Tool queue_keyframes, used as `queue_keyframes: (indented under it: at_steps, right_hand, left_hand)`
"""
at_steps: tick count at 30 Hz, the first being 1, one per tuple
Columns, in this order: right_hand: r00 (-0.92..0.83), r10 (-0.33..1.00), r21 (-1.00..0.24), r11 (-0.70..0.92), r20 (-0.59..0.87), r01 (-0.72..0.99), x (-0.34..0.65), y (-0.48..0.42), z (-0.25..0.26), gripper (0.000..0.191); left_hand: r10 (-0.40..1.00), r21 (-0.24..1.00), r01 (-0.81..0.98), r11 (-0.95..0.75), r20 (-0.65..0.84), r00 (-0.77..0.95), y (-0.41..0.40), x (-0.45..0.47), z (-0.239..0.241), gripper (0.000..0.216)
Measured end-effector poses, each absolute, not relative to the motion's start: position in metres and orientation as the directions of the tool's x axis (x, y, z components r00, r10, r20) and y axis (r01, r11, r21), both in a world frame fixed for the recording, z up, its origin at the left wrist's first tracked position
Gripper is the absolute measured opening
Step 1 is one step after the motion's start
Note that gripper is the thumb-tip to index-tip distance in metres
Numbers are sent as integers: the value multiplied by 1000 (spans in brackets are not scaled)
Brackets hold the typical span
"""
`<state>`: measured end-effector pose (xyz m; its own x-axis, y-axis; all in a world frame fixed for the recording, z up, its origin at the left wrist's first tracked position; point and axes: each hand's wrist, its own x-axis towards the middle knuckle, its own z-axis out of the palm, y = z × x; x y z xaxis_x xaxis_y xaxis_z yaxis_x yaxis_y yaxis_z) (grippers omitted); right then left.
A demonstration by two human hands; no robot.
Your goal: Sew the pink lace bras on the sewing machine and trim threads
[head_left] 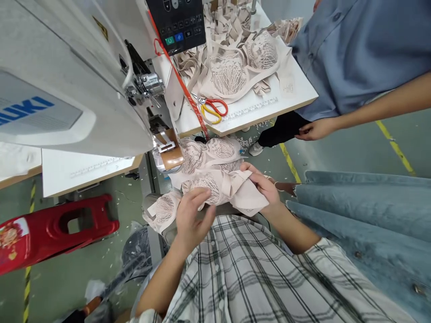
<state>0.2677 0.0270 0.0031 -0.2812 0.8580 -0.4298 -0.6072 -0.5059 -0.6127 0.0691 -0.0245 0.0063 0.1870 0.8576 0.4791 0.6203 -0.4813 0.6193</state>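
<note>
A pale pink lace bra lies across my lap, just in front of the sewing machine arm. My right hand grips its band on the right, thumb on top of the fabric. Over the cup on the left hovers my left hand, fingers apart and thumb spread, with nothing visible in it. More lace bras rest beyond it, under the table edge, and another lace cup shows at the left of my lap. The sewing head's metal clamp is close to the pile.
On the white table lie more bras, loose straps and red-and-yellow-handled scissors. A control panel hangs above. A person in a blue shirt stands at the right. A red plastic stool is at the left.
</note>
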Motion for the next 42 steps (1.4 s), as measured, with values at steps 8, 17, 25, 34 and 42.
queue_keyframes:
  at_steps: [8, 17, 25, 34, 42]
  right_hand:
    - [-308, 864, -612, -501, -399, -612, 264, 28, 4, 21]
    - [-347, 845, -565, -532, -408, -631, 257, 33, -2, 22]
    - [-403, 799, -492, -596, -447, -635, 251, 31, -10, 20]
    - [-498, 766, -376, -637, -406, -673, 242, 30, -11, 18]
    - [-534, 733, -383, -677, -420, -628, 240, 28, -12, 13]
  left_hand:
    - [734, 477, 597, -646, 603, 313, 16, 110, 12, 31]
    - [729, 485, 583, -651, 613, 304, 22, 105, 5, 12]
    - [728, 482, 583, -654, 611, 311, 24, 101, 1, 12]
    - [756, 570, 525, -633, 600, 260, 13, 90, -7, 15]
    - [765, 618, 463, -636, 584, 271, 11, 83, -12, 11]
